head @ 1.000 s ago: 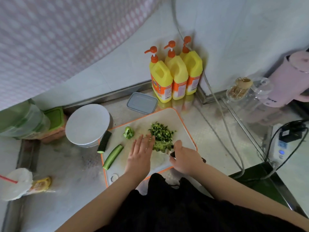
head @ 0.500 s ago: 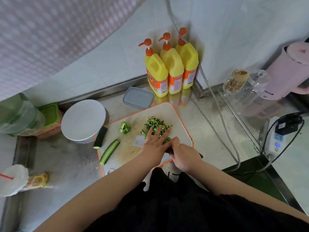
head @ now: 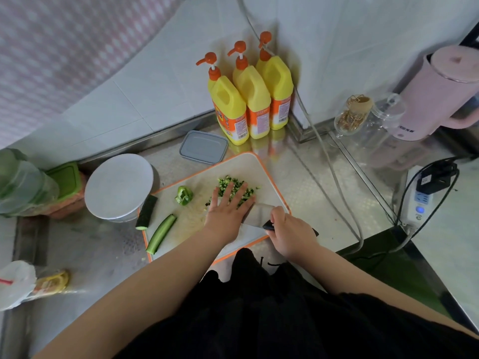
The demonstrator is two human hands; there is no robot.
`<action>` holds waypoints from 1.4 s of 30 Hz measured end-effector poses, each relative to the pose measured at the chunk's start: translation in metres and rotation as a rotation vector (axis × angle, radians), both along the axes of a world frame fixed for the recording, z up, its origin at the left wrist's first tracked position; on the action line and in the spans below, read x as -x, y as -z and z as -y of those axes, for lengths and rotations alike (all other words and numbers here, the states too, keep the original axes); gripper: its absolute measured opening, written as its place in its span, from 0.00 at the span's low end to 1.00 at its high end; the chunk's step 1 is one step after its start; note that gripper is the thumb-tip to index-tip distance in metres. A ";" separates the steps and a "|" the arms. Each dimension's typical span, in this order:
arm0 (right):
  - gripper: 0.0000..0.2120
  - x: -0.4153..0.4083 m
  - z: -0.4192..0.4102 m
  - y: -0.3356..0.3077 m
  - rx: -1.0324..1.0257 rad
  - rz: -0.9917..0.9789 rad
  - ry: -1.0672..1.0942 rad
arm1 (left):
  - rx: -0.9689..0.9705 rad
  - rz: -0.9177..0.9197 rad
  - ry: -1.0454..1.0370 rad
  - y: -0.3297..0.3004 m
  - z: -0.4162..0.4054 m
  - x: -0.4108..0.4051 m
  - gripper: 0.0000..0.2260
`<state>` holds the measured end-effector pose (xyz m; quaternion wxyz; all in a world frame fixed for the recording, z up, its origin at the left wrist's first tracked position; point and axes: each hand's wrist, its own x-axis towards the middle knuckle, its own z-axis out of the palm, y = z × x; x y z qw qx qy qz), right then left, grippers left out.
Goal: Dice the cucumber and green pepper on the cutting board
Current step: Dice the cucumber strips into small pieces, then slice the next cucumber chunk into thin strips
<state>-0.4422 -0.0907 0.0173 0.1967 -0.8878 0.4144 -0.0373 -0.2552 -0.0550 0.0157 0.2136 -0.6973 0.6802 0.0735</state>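
Observation:
A white cutting board (head: 269, 174) with an orange rim lies on the steel counter. A pile of diced green bits (head: 234, 185) sits on its far half. My left hand (head: 225, 211) rests flat, fingers spread, over the near edge of that pile and over the knife blade (head: 259, 212). My right hand (head: 290, 230) grips the knife's black handle. A green pepper piece (head: 184, 195) lies left of the pile. A cucumber strip (head: 162, 233) lies on the board's left side, and a dark cucumber chunk (head: 146, 212) rests across the board's left edge.
An upturned white bowl (head: 119, 186) stands left of the board, a grey lidded box (head: 203, 147) behind it, three yellow pump bottles (head: 251, 99) in the corner. A cable (head: 331, 167) runs down the right; a power strip (head: 421, 203), glass jars (head: 355, 116) and a pink kettle (head: 435, 94) sit right.
My left hand has moved from left of the pile to lie flat on the knife blade and the diced bits. The view has shifted slightly.

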 end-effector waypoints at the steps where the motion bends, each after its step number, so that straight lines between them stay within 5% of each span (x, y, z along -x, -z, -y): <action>1: 0.16 0.003 0.001 0.002 -0.003 0.003 0.016 | -0.004 0.006 -0.012 0.000 0.000 -0.003 0.38; 21: 0.15 0.043 0.001 0.022 -0.008 0.143 0.152 | -0.071 0.164 -0.101 -0.002 0.006 -0.039 0.34; 31: 0.15 0.039 -0.001 0.019 -0.019 0.203 0.251 | 0.115 -0.226 -0.342 -0.001 0.006 -0.034 0.25; 37: 0.10 0.027 0.004 0.002 -0.508 0.332 0.409 | 0.323 -0.439 -0.401 -0.013 0.005 -0.026 0.23; 42: 0.09 0.020 0.008 -0.007 -0.750 0.465 0.508 | 0.319 -0.494 -0.451 -0.015 0.003 -0.025 0.35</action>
